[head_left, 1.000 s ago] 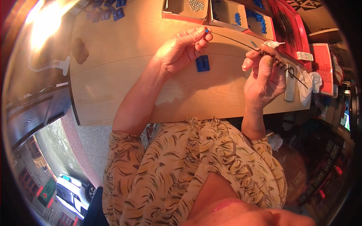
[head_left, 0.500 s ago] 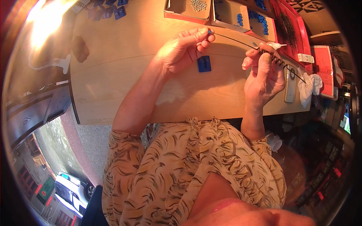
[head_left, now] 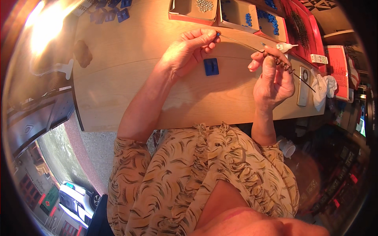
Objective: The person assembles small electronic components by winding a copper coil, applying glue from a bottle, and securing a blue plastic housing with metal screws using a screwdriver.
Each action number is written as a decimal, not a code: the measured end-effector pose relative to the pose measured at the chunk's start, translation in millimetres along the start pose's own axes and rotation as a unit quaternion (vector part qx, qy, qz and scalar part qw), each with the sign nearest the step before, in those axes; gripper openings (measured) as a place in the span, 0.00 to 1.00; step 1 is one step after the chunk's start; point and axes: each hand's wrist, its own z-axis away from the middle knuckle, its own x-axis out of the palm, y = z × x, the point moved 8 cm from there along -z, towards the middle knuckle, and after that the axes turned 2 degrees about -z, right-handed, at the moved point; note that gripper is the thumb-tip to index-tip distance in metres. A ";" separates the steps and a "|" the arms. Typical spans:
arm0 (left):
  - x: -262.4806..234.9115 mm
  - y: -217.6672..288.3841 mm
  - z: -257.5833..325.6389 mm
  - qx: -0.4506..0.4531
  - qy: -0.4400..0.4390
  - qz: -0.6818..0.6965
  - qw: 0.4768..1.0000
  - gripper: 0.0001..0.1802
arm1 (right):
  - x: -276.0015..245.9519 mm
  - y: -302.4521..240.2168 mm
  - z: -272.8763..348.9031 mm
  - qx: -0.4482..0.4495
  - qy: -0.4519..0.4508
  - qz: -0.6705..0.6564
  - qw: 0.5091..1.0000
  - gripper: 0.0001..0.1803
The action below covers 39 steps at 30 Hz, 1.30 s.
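Over the desk, my left hand (head_left: pixel 182 55) pinches a small blue piece (head_left: pixel 218 34) between thumb and forefinger, at the left end of a thin metal rod (head_left: pixel 241 43). The rod slopes down to the right into my right hand (head_left: pixel 272 84). That hand is closed around the rod's dark coiled part (head_left: pixel 284 66), and the straight tail sticks out past the fingers. A flat blue square piece (head_left: pixel 211 67) with a raised bar lies on the desk beneath and between my hands.
Along the far edge stand open cardboard boxes (head_left: pixel 193 16) holding silver beads and small blue parts. A red tray (head_left: pixel 315 35) holds dark coiled pieces. Nearby are a white glue bottle (head_left: pixel 284 47), a white device (head_left: pixel 303 88) and a white cloth (head_left: pixel 321 90). Several blue pieces (head_left: pixel 123 15) lie far left.
My right hand has shifted slightly left and down, and its grip on the coil has turned a little. My left hand still pinches the blue piece in nearly the same place.
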 end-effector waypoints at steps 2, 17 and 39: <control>-0.3 0.8 0.3 0.009 0.009 -0.015 1.000 0.07 | 4.0 0.4 2.1 -0.002 -0.005 0.015 1.000 0.11; -10.3 11.9 -0.4 0.044 0.053 -0.086 0.994 0.09 | 1.5 12.8 10.9 0.020 0.033 -0.018 0.999 0.11; -0.5 37.4 13.6 0.065 0.122 -0.158 0.978 0.13 | 13.2 -28.7 28.2 -0.122 -0.136 0.129 0.975 0.16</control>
